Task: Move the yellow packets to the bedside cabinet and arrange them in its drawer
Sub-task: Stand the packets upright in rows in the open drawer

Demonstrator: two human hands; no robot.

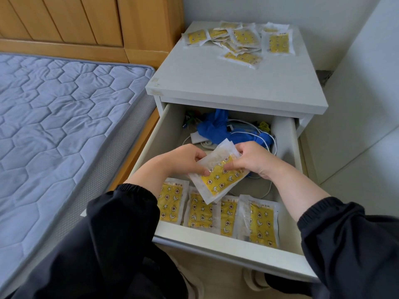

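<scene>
Above open drawer (218, 240): yellow packet (220, 182) pinched by left hand (183, 158) and right hand (252, 160) (star-moon print, lettering unreadable) | row of packets (200, 212) along drawer front | loose pile (241, 39) atop bedside cabinet (226, 83) | blue cloth (213, 126), white cables (269, 188) behind.

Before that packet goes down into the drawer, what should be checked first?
1. Drawer pulled open: ok.
2. Held packet pinched by left hand and right hand: ok.
3. One packet or two in that hold: cannot tell.
4. Free slot in the front row of packets: not ok, four seem to fill it.
5. Drawer floor behind the row clear: not ok, white cable and blue cloth lie there.
6. More waiting in the pile of packets on the cabinet top: ok.
</scene>
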